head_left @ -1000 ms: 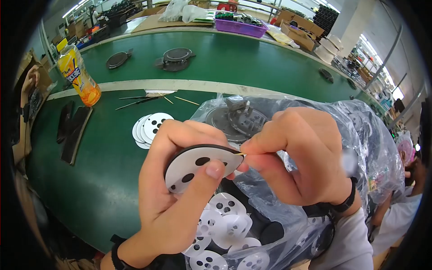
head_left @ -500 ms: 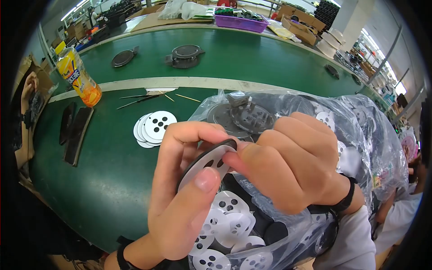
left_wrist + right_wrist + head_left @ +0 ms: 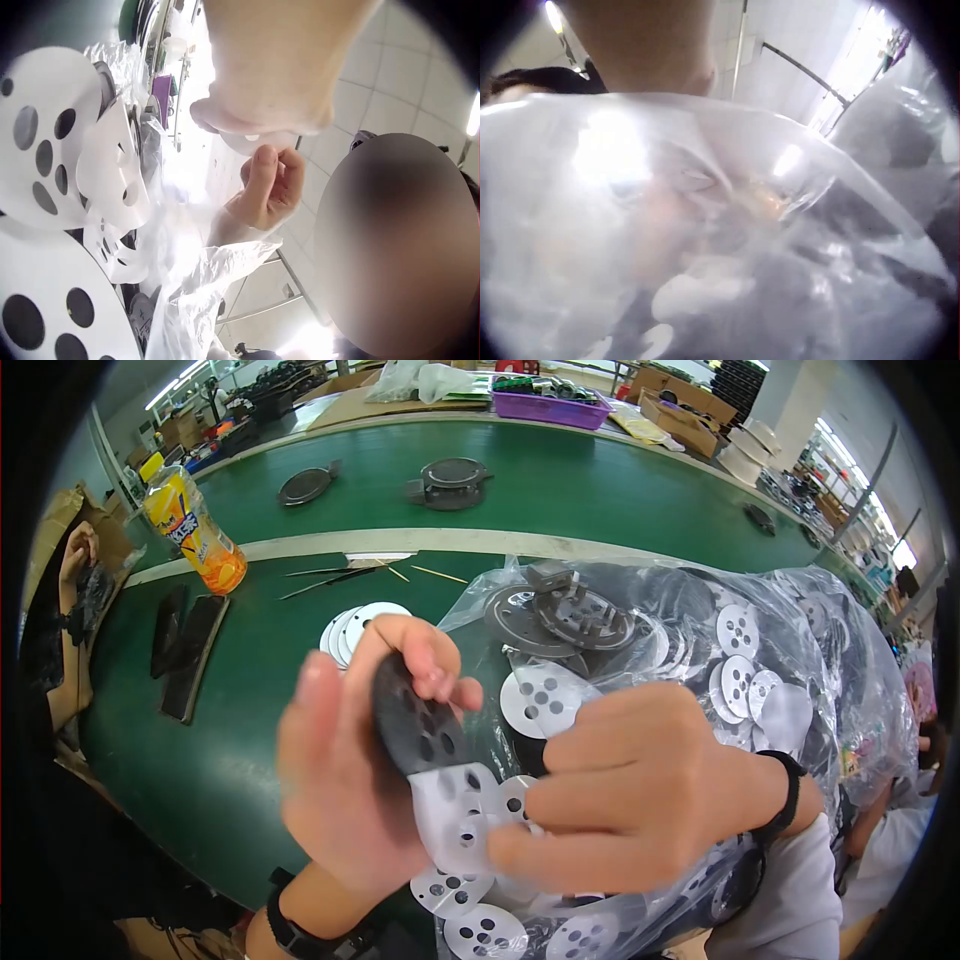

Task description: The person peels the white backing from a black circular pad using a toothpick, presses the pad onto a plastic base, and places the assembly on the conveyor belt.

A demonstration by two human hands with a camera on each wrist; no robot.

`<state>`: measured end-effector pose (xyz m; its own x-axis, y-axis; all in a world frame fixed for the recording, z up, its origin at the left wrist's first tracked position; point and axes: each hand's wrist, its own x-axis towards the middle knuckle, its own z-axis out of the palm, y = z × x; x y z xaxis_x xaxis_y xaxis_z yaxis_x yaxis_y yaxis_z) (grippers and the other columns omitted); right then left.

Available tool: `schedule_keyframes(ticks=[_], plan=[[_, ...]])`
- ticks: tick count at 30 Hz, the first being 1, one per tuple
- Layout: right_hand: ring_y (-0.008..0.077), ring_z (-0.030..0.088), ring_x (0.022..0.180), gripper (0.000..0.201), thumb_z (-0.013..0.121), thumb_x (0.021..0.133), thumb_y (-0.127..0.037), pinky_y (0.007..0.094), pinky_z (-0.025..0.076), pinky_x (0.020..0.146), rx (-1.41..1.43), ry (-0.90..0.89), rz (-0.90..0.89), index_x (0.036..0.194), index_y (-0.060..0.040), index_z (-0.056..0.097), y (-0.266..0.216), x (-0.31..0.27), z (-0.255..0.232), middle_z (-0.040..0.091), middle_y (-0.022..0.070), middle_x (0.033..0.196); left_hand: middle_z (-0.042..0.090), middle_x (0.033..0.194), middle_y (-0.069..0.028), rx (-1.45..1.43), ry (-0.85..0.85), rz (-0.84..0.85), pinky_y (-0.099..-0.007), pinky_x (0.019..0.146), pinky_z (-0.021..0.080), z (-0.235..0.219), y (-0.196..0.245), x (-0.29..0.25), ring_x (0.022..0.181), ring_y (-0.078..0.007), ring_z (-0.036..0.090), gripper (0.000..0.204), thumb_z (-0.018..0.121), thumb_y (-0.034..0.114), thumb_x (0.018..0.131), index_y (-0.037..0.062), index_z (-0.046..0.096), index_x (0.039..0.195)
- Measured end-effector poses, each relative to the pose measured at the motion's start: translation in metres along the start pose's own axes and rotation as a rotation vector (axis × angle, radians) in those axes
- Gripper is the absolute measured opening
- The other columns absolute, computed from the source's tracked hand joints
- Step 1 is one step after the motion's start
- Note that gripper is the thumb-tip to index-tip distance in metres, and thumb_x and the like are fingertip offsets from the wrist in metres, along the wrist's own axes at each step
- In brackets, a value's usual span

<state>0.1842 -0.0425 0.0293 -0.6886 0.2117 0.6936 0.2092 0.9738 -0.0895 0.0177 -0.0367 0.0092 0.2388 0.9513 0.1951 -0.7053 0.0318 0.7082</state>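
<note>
A bottle of orange drink (image 3: 195,530) with a yellow cap stands on the green surface (image 3: 240,770), near two dark, narrow slabs (image 3: 196,660) lying side by side. Across the workshop, a purple basket (image 3: 550,410) holds a jumble of green and dark parts (image 3: 548,390), with white plastic bags (image 3: 430,382) to its left and open cardboard boxes (image 3: 682,420) to its right, near a pale column (image 3: 790,400).

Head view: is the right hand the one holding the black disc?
No, the left hand holds the black disc; the right hand is at the white sheet below it.
</note>
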Motion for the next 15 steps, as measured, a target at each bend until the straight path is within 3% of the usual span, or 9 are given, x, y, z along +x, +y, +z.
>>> schedule_keyframes(ticks=[2,4,7,8,10,11,13,15], plan=[[0.0098,0.038,0.043,0.015,0.064,0.063,-0.011,0.0233,0.023,0.035,0.115,-0.090,-0.010,0.078,-0.0094,0.063,-0.003,0.003,-0.010,0.040,-0.0037,0.057,0.037,0.081,-0.0041,-0.105,0.007,0.034,-0.0326,0.080,0.031,-0.004,0.005,0.007,0.081,-0.0167,0.037,0.042,0.034,0.048,0.089,0.0068,0.038,0.084],[0.0129,0.041,0.046,0.011,0.065,0.069,-0.015,0.0257,0.029,0.039,0.267,-0.343,0.018,0.078,-0.0093,0.061,-0.006,0.005,-0.015,0.038,-0.0025,0.057,0.037,0.083,-0.0050,-0.139,-0.017,0.048,-0.0330,0.081,0.031,-0.012,0.011,0.011,0.082,-0.0177,0.037,0.036,0.039,0.043,0.086,0.0071,0.038,0.085],[0.0159,0.043,0.051,0.012,0.064,0.076,-0.019,0.0280,0.034,0.044,0.077,-0.475,0.125,0.074,-0.0102,0.056,0.000,-0.003,-0.002,0.038,-0.0016,0.057,0.038,0.088,-0.0070,-0.246,-0.101,0.051,-0.0339,0.085,0.031,-0.020,0.014,0.013,0.088,-0.0195,0.037,0.030,0.049,0.029,0.069,0.0081,0.038,0.087],[0.0159,0.043,0.051,0.012,0.064,0.076,-0.019,0.0280,0.034,0.044,0.076,-0.471,0.121,0.074,-0.0102,0.056,0.002,-0.004,-0.002,0.038,-0.0016,0.057,0.038,0.088,-0.0070,-0.241,-0.102,0.053,-0.0339,0.085,0.031,-0.021,0.013,0.013,0.088,-0.0195,0.037,0.030,0.049,0.029,0.069,0.0081,0.038,0.087],[0.0258,0.052,0.056,0.026,0.065,0.073,-0.025,0.0346,0.039,0.050,0.140,-0.510,0.289,0.077,-0.0051,0.048,0.010,-0.002,-0.006,0.048,0.0054,0.058,0.040,0.089,-0.0058,-0.245,-0.070,0.021,-0.0347,0.089,0.034,-0.022,0.011,0.012,0.090,-0.0190,0.040,0.034,0.049,0.033,0.067,0.0080,0.041,0.088],[0.0258,0.052,0.056,0.026,0.065,0.073,-0.025,0.0346,0.039,0.050,0.139,-0.509,0.289,0.077,-0.0051,0.048,0.015,-0.001,-0.007,0.048,0.0054,0.058,0.040,0.089,-0.0058,-0.244,-0.071,0.022,-0.0347,0.089,0.034,-0.021,0.011,0.012,0.090,-0.0190,0.040,0.034,0.049,0.033,0.067,0.0080,0.041,0.088],[0.0161,0.039,0.051,0.030,0.075,0.071,-0.021,0.0279,0.030,0.048,0.207,-0.070,0.293,0.070,-0.0093,0.047,0.024,-0.002,-0.008,0.040,-0.0010,0.059,0.041,0.091,-0.0045,-0.189,-0.069,0.024,-0.0354,0.092,0.034,-0.019,0.010,0.010,0.092,-0.0178,0.041,0.026,0.049,0.024,0.072,0.0087,0.041,0.092],[0.0153,0.037,0.051,0.030,0.075,0.070,-0.018,0.0274,0.029,0.049,0.268,-0.016,0.322,0.070,-0.0086,0.047,0.024,0.000,-0.010,0.040,-0.0006,0.060,0.041,0.092,-0.0034,-0.152,-0.086,0.031,-0.0357,0.093,0.034,-0.014,0.008,0.010,0.094,-0.0165,0.041,0.021,0.049,0.019,0.076,0.0094,0.041,0.094]])
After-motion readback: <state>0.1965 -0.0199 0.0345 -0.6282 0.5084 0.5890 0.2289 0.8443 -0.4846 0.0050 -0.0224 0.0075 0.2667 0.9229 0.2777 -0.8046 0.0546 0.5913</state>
